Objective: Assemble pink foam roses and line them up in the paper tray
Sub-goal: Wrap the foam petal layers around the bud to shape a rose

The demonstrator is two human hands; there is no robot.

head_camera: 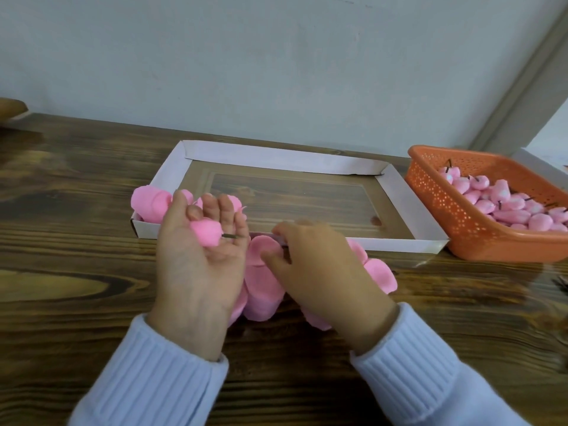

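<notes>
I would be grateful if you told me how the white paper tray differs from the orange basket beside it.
The paper tray is white with low, solid walls; the basket is orange, deeper and perforated. The paper tray holds only a few roses at its left end, its floor mostly bare; the basket holds a heap of stemmed buds. Both are rectangular and sit on the wooden table.

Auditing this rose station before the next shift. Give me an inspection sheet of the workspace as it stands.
Surface: dark wooden table.
Job's things: paper tray, roses at its left end; loose petals; orange basket of buds.
Clutter: brown object, far left, cut off.
Hands: left hand palm up, thumb pinning a bud; right hand, blurred, fingers curled on the petals.
Cables: nothing seen.
Surroundings: pale wall.
</notes>
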